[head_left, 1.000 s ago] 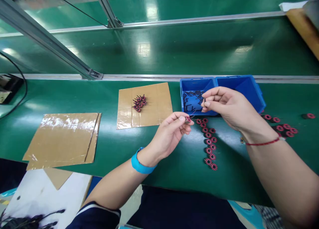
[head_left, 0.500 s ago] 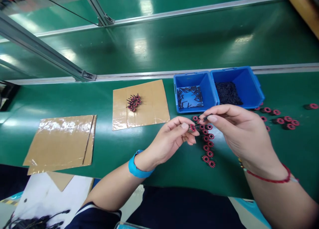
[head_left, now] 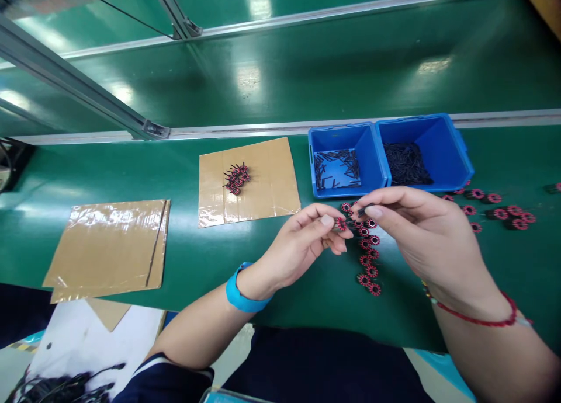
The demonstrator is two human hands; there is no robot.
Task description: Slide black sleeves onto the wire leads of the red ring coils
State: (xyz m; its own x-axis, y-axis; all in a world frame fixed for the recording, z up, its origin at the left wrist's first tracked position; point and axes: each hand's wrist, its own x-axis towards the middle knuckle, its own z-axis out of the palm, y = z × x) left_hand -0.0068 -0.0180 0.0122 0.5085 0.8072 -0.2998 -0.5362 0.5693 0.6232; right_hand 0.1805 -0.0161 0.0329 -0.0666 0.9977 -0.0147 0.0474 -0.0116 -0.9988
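Note:
Between thumb and fingers, my left hand (head_left: 302, 233) pinches a small ring coil (head_left: 340, 223) wound in red and black. My right hand (head_left: 416, 233) is closed on a short black tube (head_left: 363, 211), close to the coil's right side; whether the two touch is too small to tell. Below and behind the fingertips, a column of similar ring coils (head_left: 364, 260) lies on the green table. Another loose group of coils (head_left: 517, 213) lies to the right of my right hand. A cluster of coils with black tubes on their leads (head_left: 237, 178) rests on a cardboard sheet (head_left: 272, 181).
Two blue bins stand behind my hands: the left bin (head_left: 312, 175) holds scattered black tubes, the right bin (head_left: 456, 152) a thicker heap. More cardboard sheets (head_left: 109, 245) lie at the left. A metal rail (head_left: 236, 130) runs along the back, with a slanted post (head_left: 87, 82).
My right hand has brought the black tube slightly lower, toward the coil. The coil stays in my left hand. The whole view has shifted a little.

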